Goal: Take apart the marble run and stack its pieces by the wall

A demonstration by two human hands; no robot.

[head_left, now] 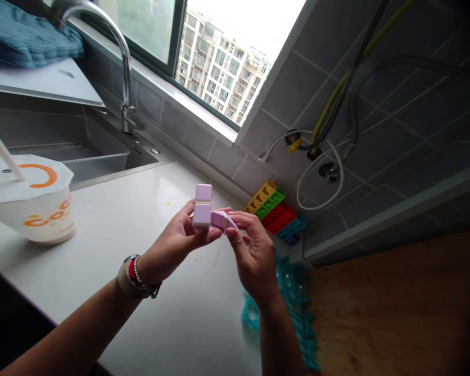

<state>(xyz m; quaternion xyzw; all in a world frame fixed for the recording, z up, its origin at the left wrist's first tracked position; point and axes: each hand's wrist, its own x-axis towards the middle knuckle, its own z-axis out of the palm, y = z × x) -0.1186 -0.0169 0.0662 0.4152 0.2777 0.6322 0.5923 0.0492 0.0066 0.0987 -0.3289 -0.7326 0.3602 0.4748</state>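
Above the counter, centre, the lilac hinged cube puzzle is held: stacked cubes clamped by left hand fingers, tilted end cube pinched by right hand, seemingly leaving the hinge free.

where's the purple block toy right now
In the head view, the purple block toy is held mid-frame between the left hand and right hand, above the white counter.
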